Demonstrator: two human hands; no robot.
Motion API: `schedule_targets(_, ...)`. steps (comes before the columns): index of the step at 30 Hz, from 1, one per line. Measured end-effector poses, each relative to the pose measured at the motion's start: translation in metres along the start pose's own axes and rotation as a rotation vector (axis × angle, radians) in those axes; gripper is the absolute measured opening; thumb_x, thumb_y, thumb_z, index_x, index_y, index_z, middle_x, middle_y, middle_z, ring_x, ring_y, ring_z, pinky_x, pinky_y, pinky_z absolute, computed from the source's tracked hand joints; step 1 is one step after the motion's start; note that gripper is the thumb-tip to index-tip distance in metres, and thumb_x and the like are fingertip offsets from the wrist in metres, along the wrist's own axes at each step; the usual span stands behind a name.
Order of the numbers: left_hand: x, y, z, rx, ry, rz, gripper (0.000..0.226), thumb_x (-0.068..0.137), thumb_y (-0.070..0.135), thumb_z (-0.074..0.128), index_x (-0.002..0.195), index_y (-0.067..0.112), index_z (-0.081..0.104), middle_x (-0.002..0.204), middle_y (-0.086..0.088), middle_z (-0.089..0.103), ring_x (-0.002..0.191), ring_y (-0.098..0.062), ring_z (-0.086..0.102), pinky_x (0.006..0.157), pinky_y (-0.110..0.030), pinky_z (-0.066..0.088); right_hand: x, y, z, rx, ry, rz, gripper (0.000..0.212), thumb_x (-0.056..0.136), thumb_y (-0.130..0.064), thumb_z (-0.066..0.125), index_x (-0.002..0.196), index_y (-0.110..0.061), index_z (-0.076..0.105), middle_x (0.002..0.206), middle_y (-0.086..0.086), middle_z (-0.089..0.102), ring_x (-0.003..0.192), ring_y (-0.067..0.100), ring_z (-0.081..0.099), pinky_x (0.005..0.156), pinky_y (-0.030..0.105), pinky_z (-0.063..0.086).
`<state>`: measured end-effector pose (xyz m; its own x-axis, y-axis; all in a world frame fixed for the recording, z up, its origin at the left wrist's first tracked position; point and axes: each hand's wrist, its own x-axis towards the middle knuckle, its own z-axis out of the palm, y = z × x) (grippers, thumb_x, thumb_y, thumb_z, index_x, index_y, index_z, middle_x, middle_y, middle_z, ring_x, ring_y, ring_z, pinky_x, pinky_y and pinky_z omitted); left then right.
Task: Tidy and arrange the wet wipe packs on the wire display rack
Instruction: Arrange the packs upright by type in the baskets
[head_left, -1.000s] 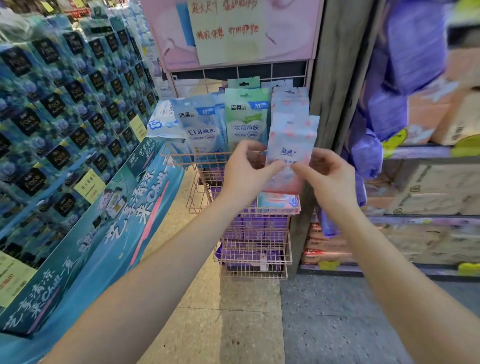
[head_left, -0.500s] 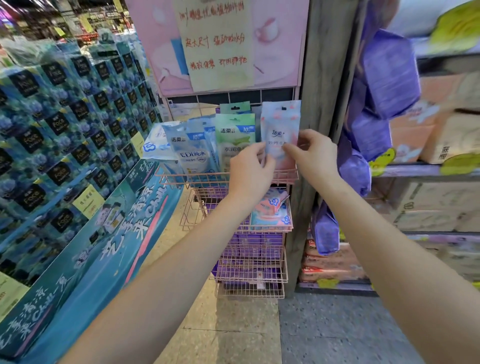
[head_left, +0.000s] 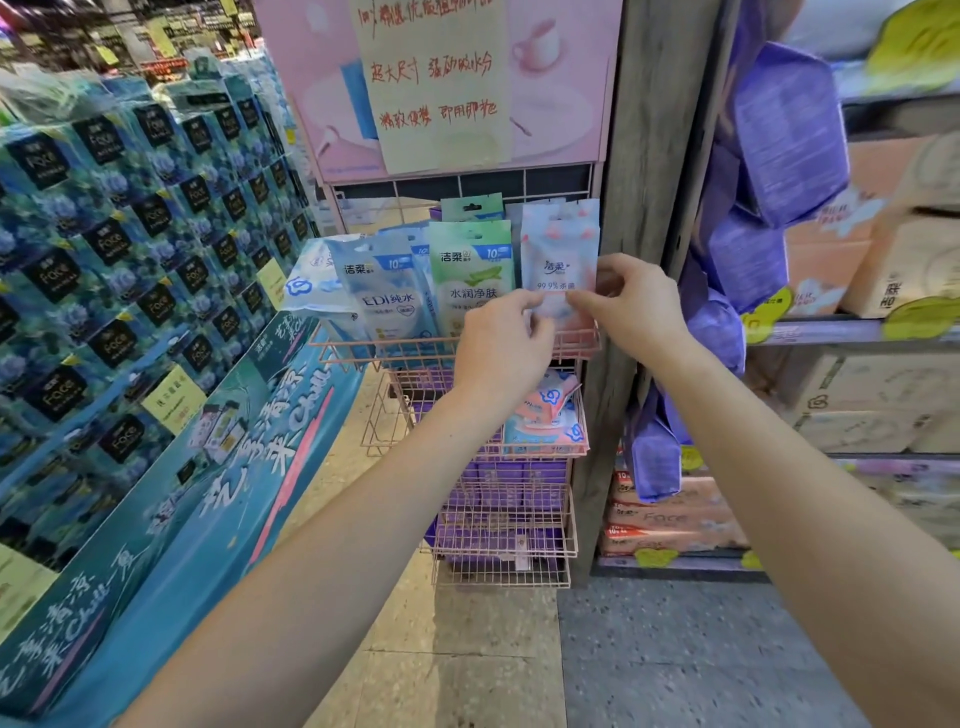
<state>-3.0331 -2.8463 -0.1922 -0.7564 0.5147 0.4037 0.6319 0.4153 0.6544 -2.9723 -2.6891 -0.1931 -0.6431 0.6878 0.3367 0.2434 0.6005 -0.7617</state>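
Pinches the pink pack (head_left: 558, 254) low down with both hands, left hand (head_left: 506, 353) at its 7 o'clock, right hand (head_left: 631, 306) at its 4 o'clock, likely to stand it straight in the top basket of the wire rack (head_left: 519, 561). Stands upright at 12 o'clock from the hands, at the right end of the row, just beside the green pack (head_left: 470, 275) at its 9 o'clock, blue pack (head_left: 384, 291) further that way.

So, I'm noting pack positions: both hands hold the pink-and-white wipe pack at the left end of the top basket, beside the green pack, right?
Not quite. The head view shows the pink-and-white wipe pack at the right end of the top basket, not the left. The left hand and right hand do hold it, beside the green pack.
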Motion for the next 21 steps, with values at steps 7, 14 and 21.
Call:
schedule_targets(7,-0.023,-0.024,0.0,-0.148,0.078,-0.064,0.018,0.095,0.027,0.06,0.1,0.029,0.077,0.076,0.012,0.071,0.076,-0.009,0.067,0.073,-0.027,0.053,-0.03,0.006,0.004,0.133,0.16,0.067,0.049,0.08,-0.042,0.081,0.117,-0.017,0.061,0.095,-0.006,0.066,0.083,0.01,0.06,0.073,0.02,0.045)
schedule_targets(14,-0.039,-0.098,0.037,-0.021,-0.172,-0.38,0.026,0.094,0.037,0.063,0.113,0.019,0.067,0.101,0.005,0.072,0.09,-0.018,0.066,0.075,-0.029,0.047,-0.094,0.06,0.057,0.092,0.131,0.212,0.017,0.083,-0.017,0.067,0.093,-0.01,0.054,0.087,0.012,0.064,0.078,0.025,0.058,0.07,0.034,0.042)
schedule_targets(21,0.002,-0.142,0.07,-0.361,-0.194,-0.76,0.049,0.092,0.047,0.071,0.128,0.015,0.063,0.121,-0.005,0.07,0.093,-0.024,0.063,0.091,-0.034,0.046,-0.076,0.086,0.095,-0.042,-0.139,0.233,0.052,0.088,-0.022,0.072,0.136,-0.012,0.054,0.129,0.014,0.054,0.119,0.026,0.055,0.087,0.023,0.038)
